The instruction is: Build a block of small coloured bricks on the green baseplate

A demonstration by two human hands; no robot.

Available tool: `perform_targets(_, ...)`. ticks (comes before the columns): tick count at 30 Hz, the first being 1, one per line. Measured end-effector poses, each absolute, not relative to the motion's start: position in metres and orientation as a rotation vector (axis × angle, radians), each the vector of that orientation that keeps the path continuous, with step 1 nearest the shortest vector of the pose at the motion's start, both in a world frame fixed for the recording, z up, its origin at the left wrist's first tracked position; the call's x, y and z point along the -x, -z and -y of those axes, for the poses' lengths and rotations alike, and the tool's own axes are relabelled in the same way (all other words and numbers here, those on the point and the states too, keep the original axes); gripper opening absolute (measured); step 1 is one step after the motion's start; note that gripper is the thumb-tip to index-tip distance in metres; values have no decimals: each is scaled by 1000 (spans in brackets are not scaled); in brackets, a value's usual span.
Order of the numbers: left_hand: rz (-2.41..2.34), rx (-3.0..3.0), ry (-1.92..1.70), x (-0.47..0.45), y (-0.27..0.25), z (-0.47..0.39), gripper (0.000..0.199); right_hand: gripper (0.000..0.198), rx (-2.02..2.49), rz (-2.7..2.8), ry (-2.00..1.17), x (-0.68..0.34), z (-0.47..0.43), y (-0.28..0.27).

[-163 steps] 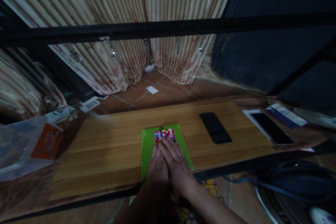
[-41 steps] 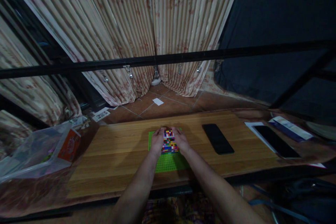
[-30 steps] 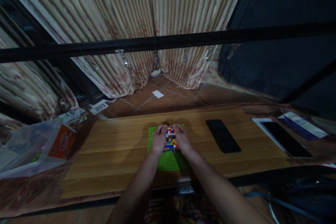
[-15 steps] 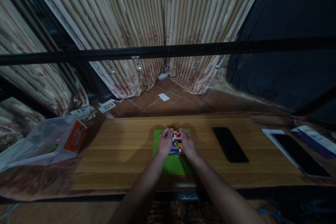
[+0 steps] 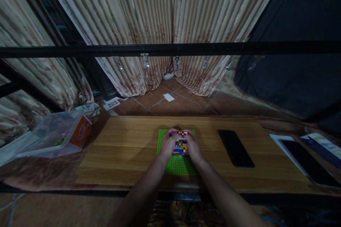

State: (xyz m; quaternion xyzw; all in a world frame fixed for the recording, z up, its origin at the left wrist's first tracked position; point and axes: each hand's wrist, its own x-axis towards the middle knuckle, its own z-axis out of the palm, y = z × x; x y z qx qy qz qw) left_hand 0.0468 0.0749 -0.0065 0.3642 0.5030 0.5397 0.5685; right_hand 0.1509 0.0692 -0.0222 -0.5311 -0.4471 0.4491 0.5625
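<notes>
A block of small multicoloured toy bricks (image 5: 181,146) stands on a green studded baseplate (image 5: 178,169). My left hand (image 5: 169,142) is closed round its left side, the thumb lying over the top. From the other side my right hand (image 5: 193,144) grips it, with its thumb also on the upper part. Red, white, green, yellow and blue bricks show between the two hands. The far side of the block and most of my fingertips are hidden.
The baseplate lies on a wooden board (image 5: 119,149). A black phone (image 5: 236,148) rests to the right, and a dark tablet (image 5: 309,161) lies beyond it. At left stands a clear plastic box (image 5: 53,134) with an orange label. A black rail (image 5: 186,49) crosses ahead.
My thumbs have moved inward over the top of the brick block. The whole view has shifted slightly, while both hands stay on the block.
</notes>
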Motion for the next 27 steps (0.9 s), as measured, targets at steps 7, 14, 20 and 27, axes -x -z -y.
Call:
perform_targets(7, -1214, -857, -1267, -50, 6, -76, 10, 19, 1260, 1121, -1052, -153, -69, 22)
perform_targets(14, -1246, -883, -1268, -51, 8, -78, 9, 19, 1306, 1164, -1018, -154, -71, 26)
perform_targets(20, -1238, -918, -1296, -48, 10, -77, 8, 19, 1291, 1179, -1007, -152, -71, 25)
perform_targets(27, -1194, -936, -1277, -44, 11, -78, 18, 20, 1276, 1153, -1001, -150, -72, 24)
